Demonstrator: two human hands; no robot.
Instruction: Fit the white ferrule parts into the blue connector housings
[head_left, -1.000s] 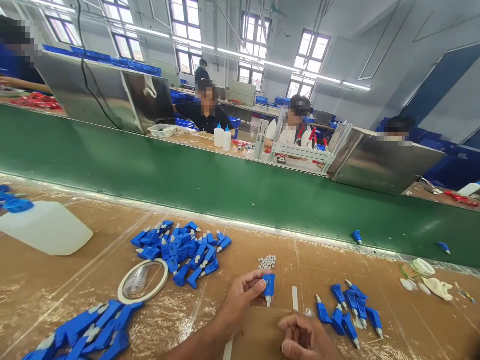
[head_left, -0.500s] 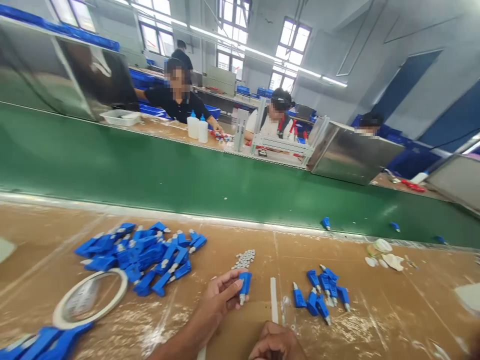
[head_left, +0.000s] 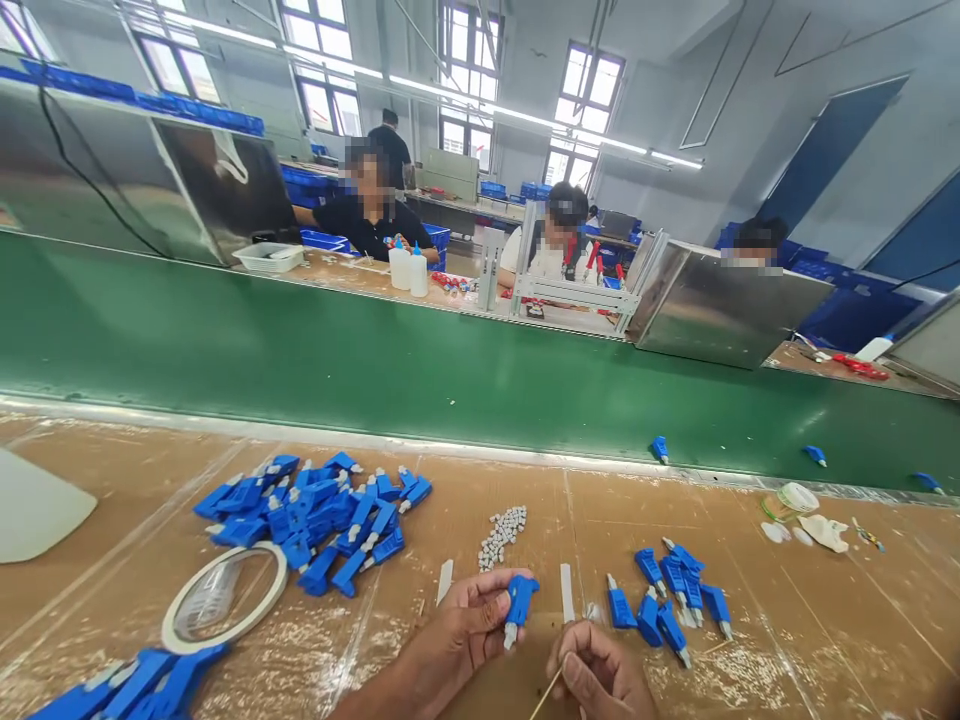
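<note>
My left hand [head_left: 472, 625] is closed around a blue plastic part [head_left: 520, 605] whose pale tip points down toward me. Pinched between thumb and fingers of my right hand [head_left: 596, 670] is a thin wooden stick [head_left: 547, 692], its lower end running out of view. Just beyond my left hand lies a small heap of grey-white pellets [head_left: 501, 537]. A big pile of the same blue parts [head_left: 319, 515] sits to the left, and a smaller group of blue parts [head_left: 675, 590] lies right of my right hand.
A roll of tape [head_left: 171, 628] lies at the left, with more blue pieces [head_left: 142, 690] below it. Across the brown table runs a green conveyor belt [head_left: 375, 370] carrying a few blue parts. A small clear cup [head_left: 796, 497] stands at the right. Several people work beyond the belt.
My right hand has risen into fuller view, showing the stick in its fingers. The blue part stays in my left hand. The whole view has shifted slightly.
</note>
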